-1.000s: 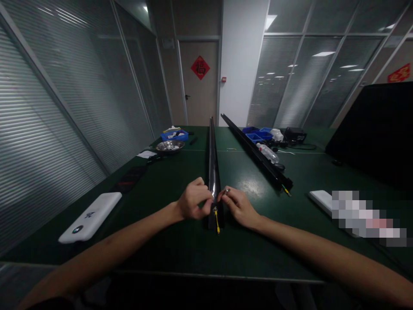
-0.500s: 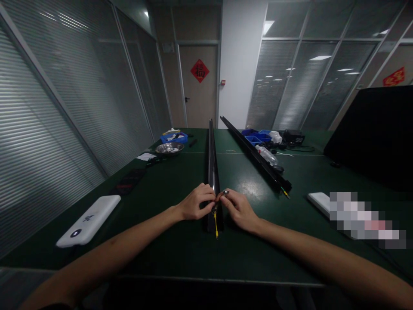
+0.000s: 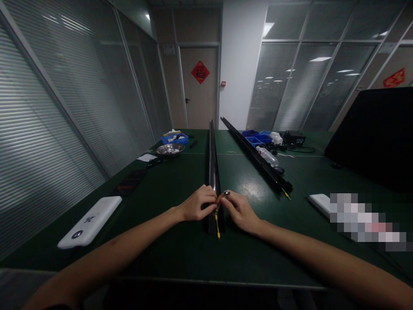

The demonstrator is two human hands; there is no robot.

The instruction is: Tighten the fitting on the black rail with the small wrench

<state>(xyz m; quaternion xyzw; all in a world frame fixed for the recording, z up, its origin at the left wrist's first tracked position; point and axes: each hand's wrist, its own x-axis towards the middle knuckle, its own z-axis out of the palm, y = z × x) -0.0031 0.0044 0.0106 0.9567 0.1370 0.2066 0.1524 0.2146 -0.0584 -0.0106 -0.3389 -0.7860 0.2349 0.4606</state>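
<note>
A long black metal channel (image 3: 212,155) lies on the green table, pointing away from me. My left hand (image 3: 199,203) is closed in a pinch over its near end; what the fingertips grip is hidden. From the right side, my right hand (image 3: 240,212) pinches a small shiny metal tool (image 3: 226,193) with a rounded head. The tool slants down toward the channel, and its kind is too small to tell. The fingertips of both hands nearly meet. Below them a yellow wire (image 3: 217,224) with a terminal at its tip hangs over the channel's near end.
A second black channel (image 3: 258,161) lies to the right with a wire end. Beyond it are a plastic bottle (image 3: 267,156) and blue bins (image 3: 254,141). A metal bowl (image 3: 170,149) and blue tray (image 3: 176,139) stand far left. White devices (image 3: 92,221) lie on both sides.
The yellow wire's tip has swung slightly right. The metal tool has turned a little in my right hand. Both hands stay at the channel's near end.
</note>
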